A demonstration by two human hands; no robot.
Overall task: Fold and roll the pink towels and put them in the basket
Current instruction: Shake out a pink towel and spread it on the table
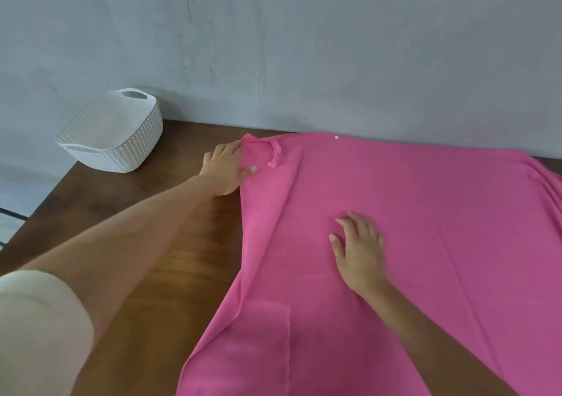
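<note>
**Left hand** (pixel 223 167): reaches to the far left corner of the towel. Thumb lies on the cloth, fingers run along its edge. Whether it pinches the hem or only rests there cannot be told.

**Right hand** (pixel 359 252): released, fingers spread flat, pressing on the middle of the towel.

**Pink towel** (pixel 425 228): one sheet, spread over the wooden table (pixel 170 243), far edge against the wall (pixel 304 46), near edge running out of view. Not yet folded or rolled. Long creases run from the far left corner toward the near edge. A small hanging loop (pixel 273 155) lies just beside the left thumb.

**Step in hand (judged)**: squaring and smoothing before the first fold.
- Keep the flat palm as anchor.
- Draw the corner taut, away from that palm, so the creases pull out.
- Fold only once the left edge lies straight, or the roll will come out skewed.

**Basket** (pixel 133 143): white, perforated, two handles, at the far left corner of the table, well apart from the towel. No towel shows in the part of its inside that is visible.
</note>
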